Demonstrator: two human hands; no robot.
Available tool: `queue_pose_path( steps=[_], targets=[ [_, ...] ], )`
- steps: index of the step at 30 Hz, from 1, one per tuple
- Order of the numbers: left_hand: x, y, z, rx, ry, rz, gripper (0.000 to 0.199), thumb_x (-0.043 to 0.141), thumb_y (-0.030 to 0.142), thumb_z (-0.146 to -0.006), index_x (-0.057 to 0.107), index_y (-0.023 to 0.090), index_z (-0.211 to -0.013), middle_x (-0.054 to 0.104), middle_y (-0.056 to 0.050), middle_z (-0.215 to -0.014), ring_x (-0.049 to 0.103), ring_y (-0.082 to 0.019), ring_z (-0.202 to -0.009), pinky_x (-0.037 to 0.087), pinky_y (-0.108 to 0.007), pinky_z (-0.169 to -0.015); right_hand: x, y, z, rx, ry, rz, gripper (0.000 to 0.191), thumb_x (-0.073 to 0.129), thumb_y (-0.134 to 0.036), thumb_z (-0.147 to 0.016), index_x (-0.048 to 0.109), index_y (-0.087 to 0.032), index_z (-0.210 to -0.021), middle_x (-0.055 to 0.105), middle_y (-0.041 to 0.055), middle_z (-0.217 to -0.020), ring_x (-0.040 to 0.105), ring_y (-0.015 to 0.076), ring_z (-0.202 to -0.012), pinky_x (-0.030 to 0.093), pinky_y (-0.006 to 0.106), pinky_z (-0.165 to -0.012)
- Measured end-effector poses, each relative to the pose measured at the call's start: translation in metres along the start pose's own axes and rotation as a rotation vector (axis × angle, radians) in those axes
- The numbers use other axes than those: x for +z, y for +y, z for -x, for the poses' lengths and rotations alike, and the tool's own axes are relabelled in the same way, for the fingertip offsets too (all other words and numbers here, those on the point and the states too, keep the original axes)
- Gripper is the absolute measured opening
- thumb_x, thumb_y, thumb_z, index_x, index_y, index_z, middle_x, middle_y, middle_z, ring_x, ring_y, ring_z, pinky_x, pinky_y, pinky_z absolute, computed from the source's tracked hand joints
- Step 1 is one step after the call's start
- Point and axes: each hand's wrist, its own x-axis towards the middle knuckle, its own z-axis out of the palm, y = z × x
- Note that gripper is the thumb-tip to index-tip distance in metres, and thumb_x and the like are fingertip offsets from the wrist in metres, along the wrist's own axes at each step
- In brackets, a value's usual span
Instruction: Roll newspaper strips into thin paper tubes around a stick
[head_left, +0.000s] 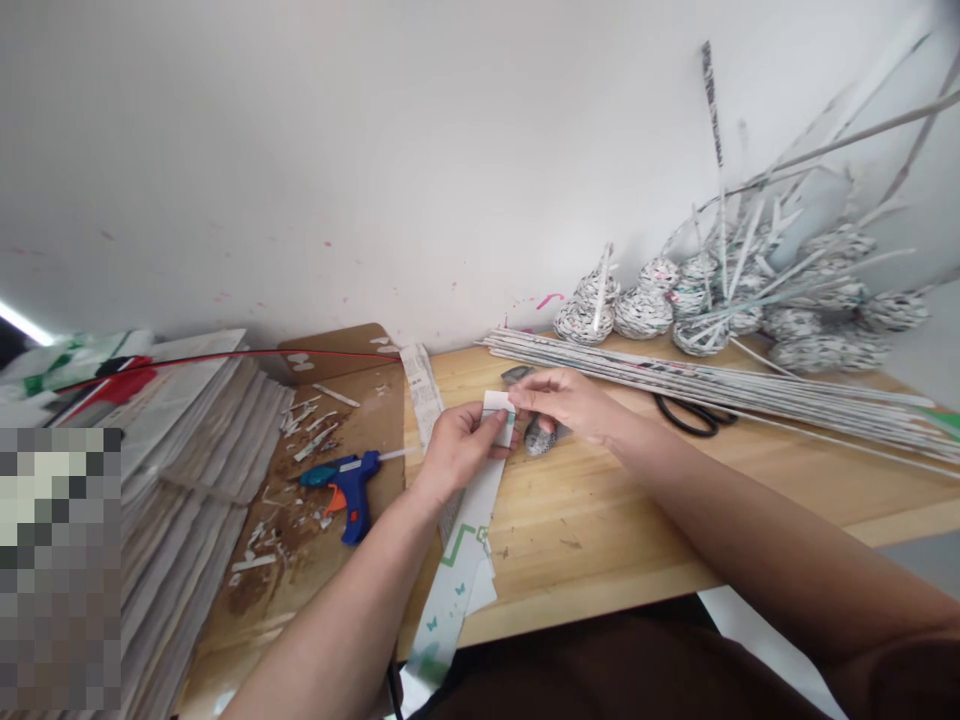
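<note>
My left hand [459,445] pinches a small piece of white paper [497,402] with a thin dark green line across it, thumb on its front. At the upper right edge of that piece, the thumb and fingertips of my right hand [566,405] are closed together. Below the hands a long white paper strip [450,590] with green butterflies slants to the table's front edge; whether it joins the held piece is hidden. A newspaper strip [421,385] lies beneath it. Partly behind my right hand is a grey speckled object [538,440], too covered to name.
A blue glue gun [352,490] lies left on a brown board [382,400] among paper scraps. Stacked newspapers [217,480] fill the left side. Rolled paper sticks [675,385], black scissor handles [697,418] and several woven paper gourd shapes [645,305] are at right.
</note>
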Motion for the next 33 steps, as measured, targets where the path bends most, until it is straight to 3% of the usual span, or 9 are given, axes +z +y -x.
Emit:
queue_pose_path(
  steps=[7, 14, 22, 33],
  targets=[
    [0.0, -0.001, -0.001, -0.022, 0.008, 0.014, 0.043, 0.064, 0.051, -0.078, 0.071, 0.013, -0.095, 0.071, -0.007, -0.076, 0.067, -0.02, -0.073, 0.056, -0.031, -0.065, -0.004, 0.003, -0.004, -0.038, -0.062, 0.069, 0.036, 0.074, -0.045, -0.071, 0.074, -0.01, -0.08, 0.065, 0.0034, -0.065, 0.043, 0.004, -0.042, 0.033, 0.018, -0.036],
    [0.001, -0.001, -0.001, -0.046, 0.024, 0.055, 0.043, 0.065, 0.05, -0.078, 0.071, 0.013, -0.097, 0.072, -0.007, -0.075, 0.068, -0.021, -0.072, 0.057, -0.03, -0.064, -0.004, 0.005, -0.002, -0.024, -0.061, -0.01, 0.032, 0.072, -0.043, -0.073, 0.072, -0.011, -0.079, 0.064, 0.0026, -0.068, 0.043, 0.0026, -0.041, 0.033, 0.016, -0.035],
    [0.002, 0.0, 0.0, -0.024, 0.035, 0.034, 0.038, 0.066, 0.049, -0.077, 0.069, 0.013, -0.09, 0.073, -0.007, -0.078, 0.069, -0.022, -0.075, 0.057, -0.032, -0.065, 0.001, 0.009, -0.006, 0.038, 0.056, -0.14, 0.033, 0.08, -0.038, -0.062, 0.072, -0.01, -0.077, 0.062, 0.0017, -0.06, 0.04, 0.003, -0.04, 0.026, 0.016, -0.031],
    [0.003, 0.0, 0.001, -0.01, 0.016, 0.018, 0.032, 0.066, 0.042, -0.077, 0.067, 0.012, -0.088, 0.071, -0.008, -0.081, 0.067, -0.021, -0.077, 0.057, -0.033, -0.069, 0.006, 0.01, -0.007, 0.046, 0.088, -0.183, 0.033, 0.082, -0.039, -0.061, 0.068, -0.011, -0.068, 0.058, -0.001, -0.054, 0.037, 0.0017, -0.036, 0.018, 0.016, -0.03]
  ],
)
